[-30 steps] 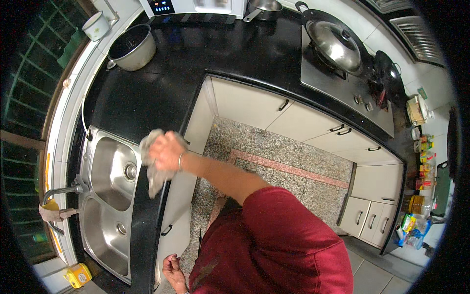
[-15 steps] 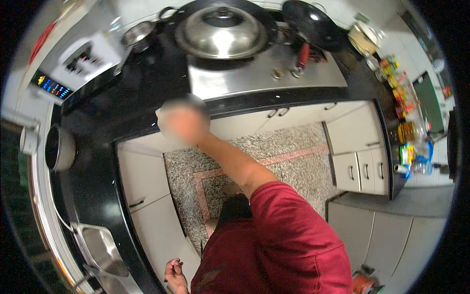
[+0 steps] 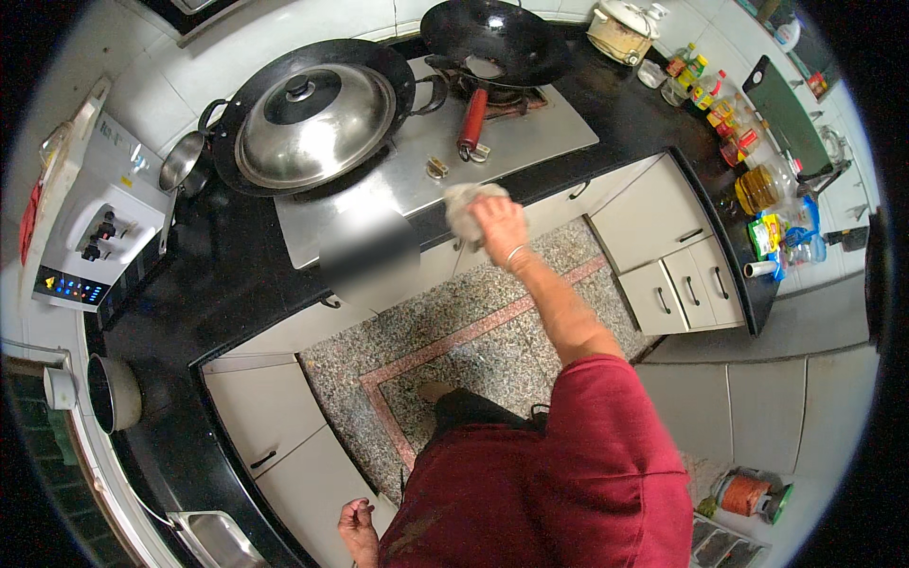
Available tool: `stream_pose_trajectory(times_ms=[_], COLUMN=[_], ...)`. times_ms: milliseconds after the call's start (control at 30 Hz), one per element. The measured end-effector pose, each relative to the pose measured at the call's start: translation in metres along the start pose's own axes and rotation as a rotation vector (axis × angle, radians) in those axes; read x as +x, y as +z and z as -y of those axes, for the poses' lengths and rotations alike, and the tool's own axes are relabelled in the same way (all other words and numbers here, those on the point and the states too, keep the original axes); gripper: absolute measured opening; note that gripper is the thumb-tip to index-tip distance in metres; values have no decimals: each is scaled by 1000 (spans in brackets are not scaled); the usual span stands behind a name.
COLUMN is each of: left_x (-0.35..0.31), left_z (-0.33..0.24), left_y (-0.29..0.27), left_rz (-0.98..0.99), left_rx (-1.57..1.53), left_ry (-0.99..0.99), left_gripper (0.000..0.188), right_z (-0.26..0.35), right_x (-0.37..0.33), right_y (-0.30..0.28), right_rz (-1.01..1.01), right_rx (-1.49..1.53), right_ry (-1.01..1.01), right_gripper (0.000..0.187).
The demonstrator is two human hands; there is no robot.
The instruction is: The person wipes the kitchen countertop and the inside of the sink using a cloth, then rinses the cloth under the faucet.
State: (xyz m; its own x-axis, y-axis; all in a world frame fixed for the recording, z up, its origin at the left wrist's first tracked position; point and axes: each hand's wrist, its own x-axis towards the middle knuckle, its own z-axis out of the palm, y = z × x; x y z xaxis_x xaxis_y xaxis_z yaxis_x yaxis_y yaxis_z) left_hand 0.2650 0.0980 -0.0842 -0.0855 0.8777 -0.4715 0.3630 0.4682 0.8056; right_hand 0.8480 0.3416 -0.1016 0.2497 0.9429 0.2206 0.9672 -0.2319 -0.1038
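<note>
Right hand (image 3: 502, 227) grips cloth (image 3: 462, 210) by the hob's (image 3: 383, 192) front edge; left hand (image 3: 358, 532) hangs low, fingers loosely closed.

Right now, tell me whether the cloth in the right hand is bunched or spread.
Bunched: the pale cloth is a crumpled wad in the right hand, not laid out flat.

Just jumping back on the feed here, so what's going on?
The person's right hand holds a pale cloth by the front edge of the black counter, in front of the stove knobs. The left hand is low beside the body, loosely curled, with nothing visible in it. On the stove, one wok is covered by a domed lid; the other wok is uncovered.
</note>
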Motion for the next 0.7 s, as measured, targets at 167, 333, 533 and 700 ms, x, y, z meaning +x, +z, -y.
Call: stream_pose_trajectory(times_ms=[167,333,533,700], left_x=[5,20,34,67], left_z=[31,10,-17,-38], left_y=[3,22,38,79], left_rz=[94,133,186,104], left_rx=[55,179,237,212], left_ry=[45,339,265,328], left_gripper=[17,20,22,23], right_z=[-94,-129,-140,-166], right_x=[-23,-25,14,45], right_y=[-3,-75,-125,-58], right_rz=[-312,-516,-521,-180], right_rx=[599,1084,1074,388], right_ry=[570,637,411,408], right_gripper=[41,31,48,73])
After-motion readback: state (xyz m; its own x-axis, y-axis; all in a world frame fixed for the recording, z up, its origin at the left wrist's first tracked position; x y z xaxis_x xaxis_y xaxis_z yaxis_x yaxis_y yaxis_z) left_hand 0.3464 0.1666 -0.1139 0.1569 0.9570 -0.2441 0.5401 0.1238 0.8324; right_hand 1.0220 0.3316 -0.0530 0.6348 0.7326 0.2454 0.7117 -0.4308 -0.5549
